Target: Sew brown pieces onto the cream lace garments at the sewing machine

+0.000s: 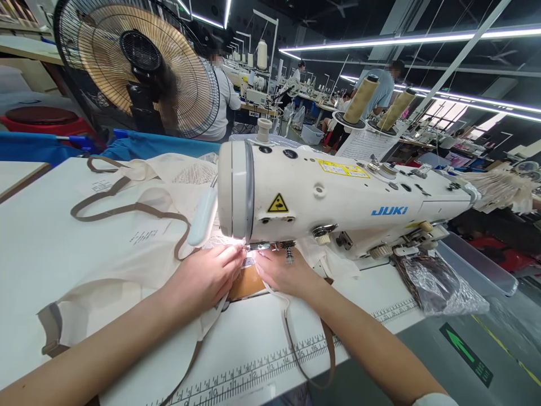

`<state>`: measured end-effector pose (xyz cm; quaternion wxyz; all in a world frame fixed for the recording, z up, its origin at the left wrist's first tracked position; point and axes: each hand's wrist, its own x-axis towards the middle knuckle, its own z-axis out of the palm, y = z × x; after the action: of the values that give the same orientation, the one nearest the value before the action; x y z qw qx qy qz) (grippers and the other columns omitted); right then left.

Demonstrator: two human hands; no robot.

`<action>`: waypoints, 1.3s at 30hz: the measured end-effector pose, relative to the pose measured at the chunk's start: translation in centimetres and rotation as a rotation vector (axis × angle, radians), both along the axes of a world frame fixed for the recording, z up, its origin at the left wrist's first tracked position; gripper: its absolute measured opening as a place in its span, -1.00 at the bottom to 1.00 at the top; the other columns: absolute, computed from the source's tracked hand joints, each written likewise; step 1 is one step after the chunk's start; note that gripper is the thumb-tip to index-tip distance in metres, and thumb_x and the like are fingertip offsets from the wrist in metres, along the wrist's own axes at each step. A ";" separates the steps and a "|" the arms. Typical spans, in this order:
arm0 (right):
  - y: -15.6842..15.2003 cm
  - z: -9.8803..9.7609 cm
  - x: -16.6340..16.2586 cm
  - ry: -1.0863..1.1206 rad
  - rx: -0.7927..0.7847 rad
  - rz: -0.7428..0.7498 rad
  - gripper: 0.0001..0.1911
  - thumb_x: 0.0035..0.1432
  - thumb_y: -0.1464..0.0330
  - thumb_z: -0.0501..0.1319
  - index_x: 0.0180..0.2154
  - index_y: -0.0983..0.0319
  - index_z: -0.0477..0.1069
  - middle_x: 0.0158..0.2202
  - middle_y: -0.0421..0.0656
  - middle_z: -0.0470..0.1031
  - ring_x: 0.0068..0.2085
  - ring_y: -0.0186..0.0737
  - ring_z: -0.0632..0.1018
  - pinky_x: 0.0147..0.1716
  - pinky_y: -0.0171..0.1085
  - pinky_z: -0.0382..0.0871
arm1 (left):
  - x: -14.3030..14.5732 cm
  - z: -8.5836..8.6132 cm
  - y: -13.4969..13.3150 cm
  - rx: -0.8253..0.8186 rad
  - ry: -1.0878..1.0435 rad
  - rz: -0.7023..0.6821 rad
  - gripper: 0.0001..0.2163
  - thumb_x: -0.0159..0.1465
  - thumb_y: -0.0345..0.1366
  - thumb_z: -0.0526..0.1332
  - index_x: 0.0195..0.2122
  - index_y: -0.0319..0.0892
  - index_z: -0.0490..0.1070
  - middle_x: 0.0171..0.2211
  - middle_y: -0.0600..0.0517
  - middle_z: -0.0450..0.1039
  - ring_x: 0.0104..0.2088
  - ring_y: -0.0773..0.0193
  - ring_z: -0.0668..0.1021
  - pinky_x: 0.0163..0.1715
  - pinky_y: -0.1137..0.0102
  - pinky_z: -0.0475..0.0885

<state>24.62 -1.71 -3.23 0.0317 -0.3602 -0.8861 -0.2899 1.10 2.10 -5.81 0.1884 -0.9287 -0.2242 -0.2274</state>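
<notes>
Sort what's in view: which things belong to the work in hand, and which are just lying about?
In the work:
- left hand and right hand
- sewing machine
- cream fabric
- brown straps

Apparently just nearby:
- fan
- red stool
- clear plastic bin

Sewing workshop: JUKI machine (338, 192), tall thread cones (361, 100).

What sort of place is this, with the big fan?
It looks like a sewing workshop, maybe in a clothes factory. You can tell from the big sewing machine with pale cloth beside it, the tall thread cones, and more machines in the background.
</notes>
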 end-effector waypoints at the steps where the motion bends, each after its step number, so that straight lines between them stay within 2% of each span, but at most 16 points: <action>1: 0.0 0.0 0.0 0.003 0.007 -0.009 -0.68 0.41 0.45 -0.01 -0.19 0.22 0.53 -0.07 -0.04 0.55 0.03 -0.11 0.47 -0.19 -0.19 0.48 | 0.0 0.0 0.0 0.000 0.003 -0.003 -0.65 0.45 -0.45 -0.10 0.03 -0.34 0.46 -0.14 -0.16 0.56 -0.07 0.10 0.59 -0.35 0.29 0.41; 6: 0.0 -0.2 0.0 -0.006 0.058 0.001 -0.66 0.44 0.46 -0.03 -0.19 0.23 0.51 -0.11 -0.07 0.57 -0.04 -0.16 0.50 -0.33 -0.24 0.39 | -0.1 -0.2 0.1 -0.059 0.033 0.014 -0.66 0.42 -0.47 -0.08 0.05 -0.31 0.44 -0.10 -0.16 0.55 -0.11 0.10 0.60 -0.38 0.27 0.42; 10: 0.1 -0.3 -0.1 0.017 0.007 0.012 -0.70 0.43 0.47 0.01 -0.24 0.24 0.50 -0.17 -0.10 0.58 -0.07 -0.17 0.50 -0.36 -0.22 0.35 | -0.2 -0.4 -0.1 -0.092 0.044 0.039 -0.67 0.41 -0.48 -0.04 0.07 -0.29 0.44 -0.08 -0.15 0.54 -0.10 0.08 0.59 -0.36 0.26 0.41; 14: 0.1 -0.7 0.0 0.064 -0.007 -0.020 -0.77 0.40 0.46 0.08 -0.15 0.21 0.52 -0.06 -0.08 0.58 -0.11 -0.17 0.52 -0.42 -0.24 0.29 | -0.2 -0.4 -0.6 -0.125 0.069 0.082 -0.67 0.41 -0.48 -0.03 0.07 -0.28 0.44 -0.02 -0.16 0.54 -0.08 0.07 0.58 -0.28 0.25 0.44; 20: 0.2 -1.4 0.4 0.084 -0.075 -0.029 -0.73 0.41 0.44 0.07 -0.01 0.18 0.51 0.02 -0.07 0.57 -0.06 -0.18 0.54 -0.36 -0.27 0.35 | -0.3 -0.4 -0.8 -0.133 0.059 0.083 -0.67 0.40 -0.48 -0.03 0.08 -0.28 0.43 -0.01 -0.14 0.54 -0.08 0.08 0.58 -0.29 0.25 0.46; 23: 0.2 -1.3 0.4 0.073 -0.085 -0.034 -0.71 0.41 0.45 0.05 0.02 0.19 0.50 0.03 -0.06 0.57 -0.02 -0.18 0.53 -0.34 -0.27 0.36 | -0.3 -0.5 -0.7 -0.140 0.060 0.084 -0.67 0.38 -0.47 -0.01 0.09 -0.25 0.41 0.01 -0.14 0.53 -0.07 0.07 0.58 -0.23 0.22 0.48; 29: 0.2 -1.0 0.2 0.063 -0.020 -0.028 -0.73 0.41 0.43 0.06 -0.05 0.19 0.52 0.00 -0.10 0.58 -0.14 -0.20 0.53 -0.43 -0.24 0.27 | -0.3 -0.6 -0.8 -0.104 0.053 0.075 -0.66 0.35 -0.48 0.01 0.09 -0.30 0.41 0.00 -0.16 0.53 -0.08 0.04 0.59 -0.24 0.19 0.49; 34: 0.1 -1.0 0.2 0.050 0.003 -0.007 -0.73 0.41 0.46 0.04 -0.11 0.21 0.52 -0.03 -0.11 0.58 -0.11 -0.20 0.53 -0.45 -0.22 0.22 | -0.3 -0.7 -0.8 -0.135 -0.002 0.064 -0.64 0.34 -0.49 0.02 0.10 -0.26 0.42 -0.01 -0.15 0.53 -0.07 0.05 0.59 -0.30 0.24 0.47; 39: 0.0 -1.0 0.1 0.054 -0.018 -0.048 -0.74 0.43 0.44 0.03 -0.06 0.20 0.49 0.01 -0.07 0.57 -0.12 -0.18 0.52 -0.40 -0.22 0.26 | -0.3 -0.8 -0.9 -0.126 -0.015 0.048 -0.64 0.35 -0.48 0.02 0.12 -0.27 0.43 -0.01 -0.16 0.54 -0.09 0.05 0.59 -0.31 0.25 0.47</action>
<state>24.72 -1.68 -4.21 0.0454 -0.3893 -0.8786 -0.2727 0.79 1.24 -6.64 0.1334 -0.9314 -0.2616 -0.2152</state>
